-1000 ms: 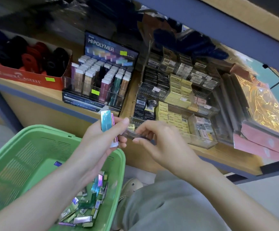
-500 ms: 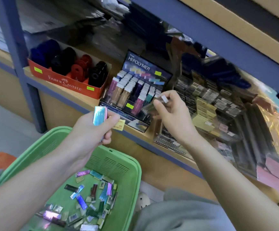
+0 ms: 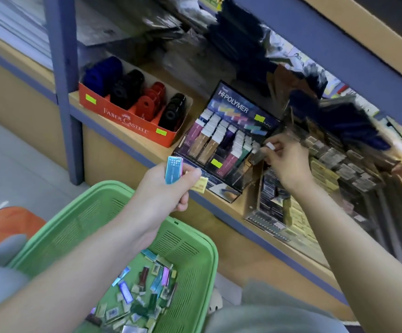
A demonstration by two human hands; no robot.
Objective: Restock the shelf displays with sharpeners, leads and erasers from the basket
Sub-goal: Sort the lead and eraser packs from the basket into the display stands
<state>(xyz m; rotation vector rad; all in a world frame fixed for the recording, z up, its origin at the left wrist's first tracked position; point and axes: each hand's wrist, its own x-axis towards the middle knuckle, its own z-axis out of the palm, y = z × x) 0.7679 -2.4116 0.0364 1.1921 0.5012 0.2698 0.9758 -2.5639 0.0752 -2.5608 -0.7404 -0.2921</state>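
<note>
A stationery shelf [image 3: 113,127] is carrying the Hi-Polymer display [image 3: 226,140]. At the display's right edge, the right hand [image 3: 286,162] is pinching a clear lead case [image 3: 259,155], which should probably be going in upright, cap up. Below-left of the display, the left hand [image 3: 168,188] is gripping teal cases [image 3: 173,173] over the basket [image 3: 195,236].

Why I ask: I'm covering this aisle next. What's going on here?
A person is restocking a shelf. Their left hand grips a small teal plastic lead case above a green plastic basket holding many more small packs. Their right hand pinches a small clear white-capped case at the right edge of the black HI-POLYMER lead display, apparently slotting it in. A red cardboard box of sharpeners stands left of it.
</note>
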